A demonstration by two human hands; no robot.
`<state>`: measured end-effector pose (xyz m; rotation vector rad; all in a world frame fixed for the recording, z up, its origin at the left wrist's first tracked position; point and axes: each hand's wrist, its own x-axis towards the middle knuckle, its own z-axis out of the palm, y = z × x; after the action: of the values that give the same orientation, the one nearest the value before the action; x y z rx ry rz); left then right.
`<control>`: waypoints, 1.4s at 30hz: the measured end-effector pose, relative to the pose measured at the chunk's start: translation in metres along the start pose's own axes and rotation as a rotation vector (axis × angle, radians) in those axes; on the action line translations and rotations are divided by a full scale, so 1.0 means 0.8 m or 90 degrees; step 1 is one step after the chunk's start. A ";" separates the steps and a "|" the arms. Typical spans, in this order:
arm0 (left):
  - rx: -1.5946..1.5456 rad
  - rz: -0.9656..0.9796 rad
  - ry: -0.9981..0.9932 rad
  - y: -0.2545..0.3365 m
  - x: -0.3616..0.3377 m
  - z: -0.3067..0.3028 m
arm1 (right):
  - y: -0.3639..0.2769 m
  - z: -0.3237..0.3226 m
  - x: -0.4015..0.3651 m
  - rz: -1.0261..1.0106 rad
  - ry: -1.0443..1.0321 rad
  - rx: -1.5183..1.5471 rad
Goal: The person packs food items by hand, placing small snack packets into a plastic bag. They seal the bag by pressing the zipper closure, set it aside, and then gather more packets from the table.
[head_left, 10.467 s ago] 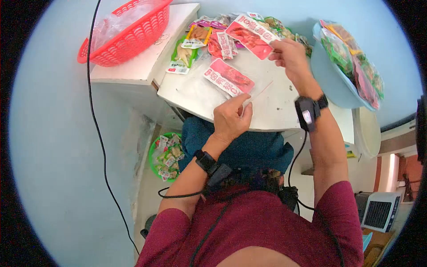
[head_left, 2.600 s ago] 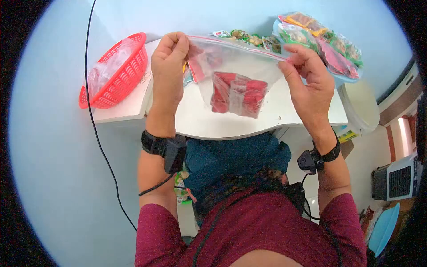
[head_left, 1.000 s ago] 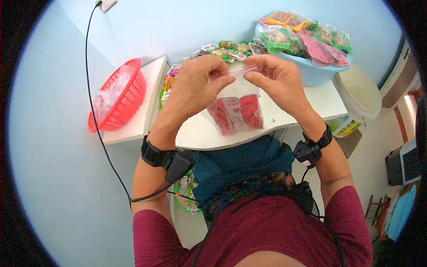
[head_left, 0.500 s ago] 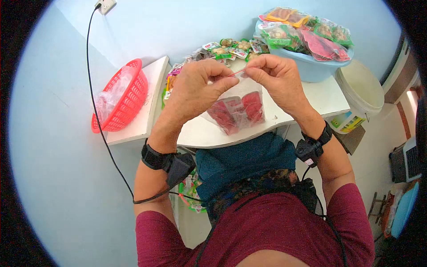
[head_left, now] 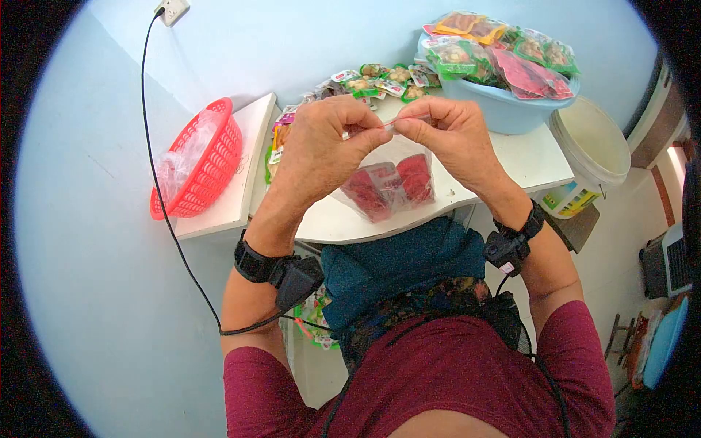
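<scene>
A clear plastic zip bag with a thin red seal line hangs over the white table. Inside it are two red packets, one of them the right-hand red packet. My left hand is closed, pinching the bag's top edge between thumb and forefinger. Close beside it, my right hand pinches the same edge, its thumb and finger on the red line. The two sets of fingertips almost meet at the middle of the bag's mouth.
Several small snack packs lie along the wall behind my hands. A blue basin heaped with packs stands at the back right, near a white bucket. At left is a red basket with plastic bags; a black cable runs past it.
My right fingers have moved left along the red line, narrowing the gap to my left fingertips. My left hand and the bag's packets have hardly shifted.
</scene>
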<state>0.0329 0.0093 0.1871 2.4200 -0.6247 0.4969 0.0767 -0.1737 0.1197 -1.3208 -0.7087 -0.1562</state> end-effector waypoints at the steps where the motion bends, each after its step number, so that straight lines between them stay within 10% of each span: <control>1: 0.000 -0.004 0.000 0.000 0.000 0.000 | 0.000 0.000 0.000 -0.004 0.000 -0.001; 42: -0.143 -0.168 -0.042 -0.038 -0.054 -0.057 | -0.007 -0.012 -0.006 0.092 -0.045 0.070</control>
<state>0.0047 0.0735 0.1879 2.2664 -0.3577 0.2255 0.0741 -0.1857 0.1210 -1.2711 -0.6695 0.0447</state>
